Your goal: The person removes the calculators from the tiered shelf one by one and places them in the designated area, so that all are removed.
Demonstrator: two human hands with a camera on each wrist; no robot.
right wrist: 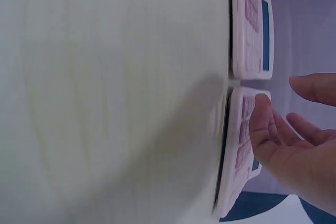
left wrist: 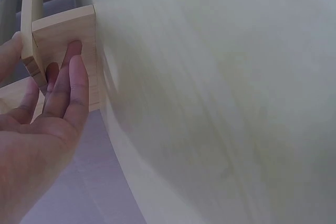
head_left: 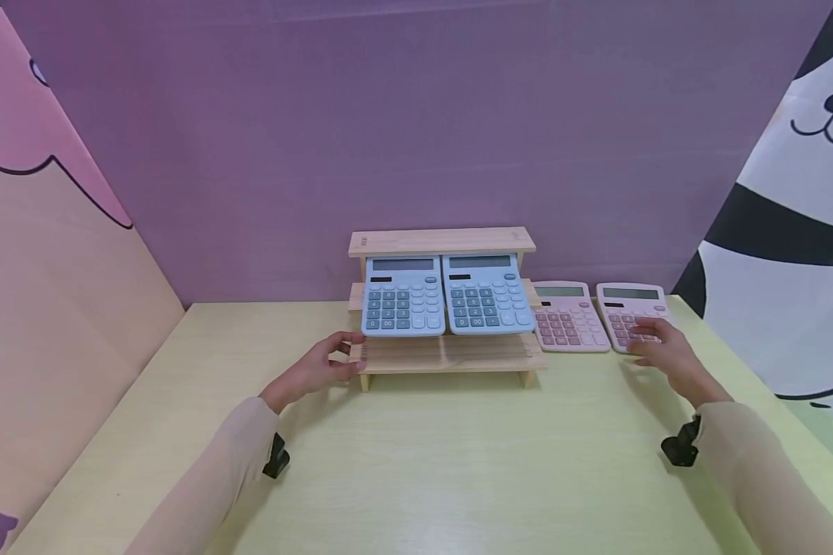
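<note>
A small tiered wooden rack (head_left: 451,353) stands on the table, two blue calculators (head_left: 403,297) leaning side by side on it. At its left end my left hand (head_left: 322,361) grips the lowest board; the left wrist view shows the thumb on one side of the board (left wrist: 32,51) and the fingers on the other. Two pink calculators (head_left: 571,317) lie right of the rack. Over the lower part of the rightmost pink calculator (right wrist: 239,145) hovers my right hand (head_left: 666,356), its fingers loosely bent with nothing between them.
The pale table (head_left: 451,462) stretches in front of the rack. Behind it rises a purple backdrop (head_left: 423,139). Printed side panels (head_left: 784,254) border the table left and right. A black wrist device (head_left: 682,445) hangs under the right sleeve.
</note>
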